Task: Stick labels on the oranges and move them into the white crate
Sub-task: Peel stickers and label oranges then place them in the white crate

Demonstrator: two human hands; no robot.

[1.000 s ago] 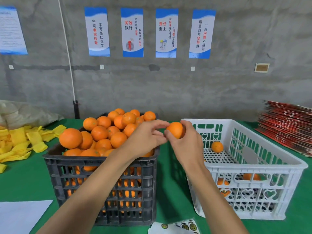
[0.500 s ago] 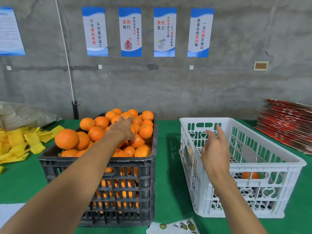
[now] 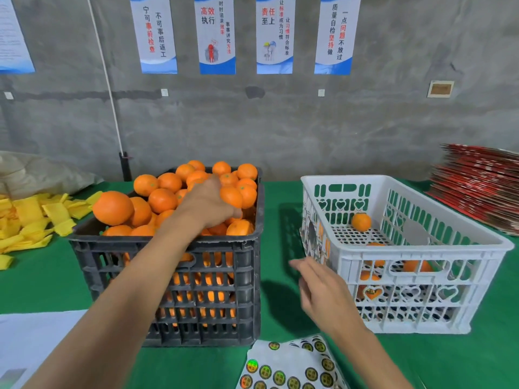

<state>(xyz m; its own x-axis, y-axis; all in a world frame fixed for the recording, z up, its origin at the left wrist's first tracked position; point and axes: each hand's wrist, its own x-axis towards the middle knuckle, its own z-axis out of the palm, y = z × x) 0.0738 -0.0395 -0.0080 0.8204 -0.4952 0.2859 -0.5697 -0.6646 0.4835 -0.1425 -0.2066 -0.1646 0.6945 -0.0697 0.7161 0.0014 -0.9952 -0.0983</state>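
A black crate heaped with oranges stands left of centre. My left hand reaches into the heap, its thumb curled under one orange and its fingers hidden behind that orange. The white crate on the right holds several oranges; one orange lies on its perforated floor. My right hand hovers between the two crates with relaxed fingers, holding nothing. Just below it lies a sheet of round labels at the table's front edge.
Green cloth covers the table. Yellow foam sleeves are piled at the left beside a plastic bag. A stack of flat red cartons sits at the far right. White paper lies front left.
My right hand let go of its orange at the white crate and dropped back toward the label sheet. My left hand went from that orange to the black crate's heap.
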